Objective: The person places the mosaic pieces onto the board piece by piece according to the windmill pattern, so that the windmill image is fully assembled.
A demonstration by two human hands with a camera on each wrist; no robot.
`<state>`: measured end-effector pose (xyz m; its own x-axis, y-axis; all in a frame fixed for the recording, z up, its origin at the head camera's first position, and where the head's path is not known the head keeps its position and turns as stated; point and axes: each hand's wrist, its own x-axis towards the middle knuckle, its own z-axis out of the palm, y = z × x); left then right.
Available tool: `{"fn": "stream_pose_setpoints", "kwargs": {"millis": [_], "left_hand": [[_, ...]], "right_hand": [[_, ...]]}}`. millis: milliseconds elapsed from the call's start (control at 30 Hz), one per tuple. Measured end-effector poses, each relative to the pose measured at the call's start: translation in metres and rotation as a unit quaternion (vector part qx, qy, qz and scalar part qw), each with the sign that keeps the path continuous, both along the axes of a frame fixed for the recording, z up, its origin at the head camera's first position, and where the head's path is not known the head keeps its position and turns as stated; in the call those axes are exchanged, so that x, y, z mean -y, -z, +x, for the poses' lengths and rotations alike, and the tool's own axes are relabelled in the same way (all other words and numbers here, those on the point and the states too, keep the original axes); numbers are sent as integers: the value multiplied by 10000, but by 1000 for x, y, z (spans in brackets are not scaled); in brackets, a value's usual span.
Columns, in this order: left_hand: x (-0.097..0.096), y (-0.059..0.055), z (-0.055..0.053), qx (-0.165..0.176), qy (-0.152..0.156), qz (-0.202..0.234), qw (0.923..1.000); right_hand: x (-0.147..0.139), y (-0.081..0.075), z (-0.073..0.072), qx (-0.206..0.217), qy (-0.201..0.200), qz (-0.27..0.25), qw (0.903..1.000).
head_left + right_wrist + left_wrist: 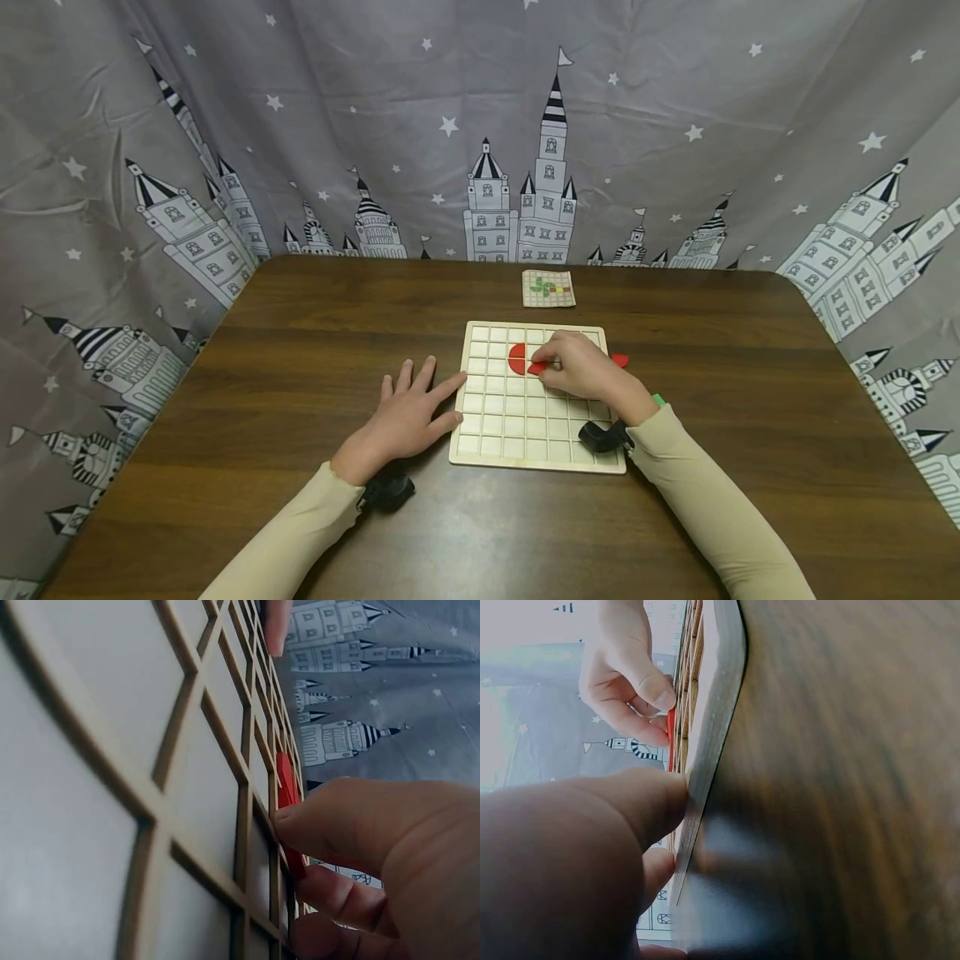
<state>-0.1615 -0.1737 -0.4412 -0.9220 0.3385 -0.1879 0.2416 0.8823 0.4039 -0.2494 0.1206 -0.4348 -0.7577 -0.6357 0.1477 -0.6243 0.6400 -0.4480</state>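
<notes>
Right hand (pixel 582 367) pinches red piece (pixel 536 367) at far half of board (pixel 515 427), seating unclear; left hand (pixel 405 419), fingers spread, touches its left edge.

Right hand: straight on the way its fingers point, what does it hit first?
Likely the red half-circle on the board, just left of the red piece the right hand pinches. Height is unclear, so it might pass over.
</notes>
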Motion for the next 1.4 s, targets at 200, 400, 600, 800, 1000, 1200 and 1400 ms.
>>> {"fn": "stream_pose_setpoints", "kwargs": {"millis": [200, 400, 600, 800, 1000, 1200, 1400], "left_hand": [[0, -1, 0, -13, 12, -14, 10000], [0, -2, 1, 3, 33, 8, 10000], [0, -2, 0, 19, 30, -11, 10000], [0, -1, 0, 14, 17, -33, 10000], [0, -1, -1, 11, 2, -62, 10000], [0, -1, -1, 45, -1, -67, 10000], [-1, -1, 0, 38, -3, -41, 10000]], "right_hand": [[2, 0, 2, 33, 69, -30, 10000], [3, 0, 4, 8, 5, -17, 10000], [4, 2, 4, -11, -45, -46, 10000], [4, 2, 4, -94, -55, -65, 9999], [5, 2, 4, -66, -60, -19, 10000], [4, -2, 6, -18, 5, 123, 9999], [2, 0, 5, -32, -16, 127, 9999]]}}
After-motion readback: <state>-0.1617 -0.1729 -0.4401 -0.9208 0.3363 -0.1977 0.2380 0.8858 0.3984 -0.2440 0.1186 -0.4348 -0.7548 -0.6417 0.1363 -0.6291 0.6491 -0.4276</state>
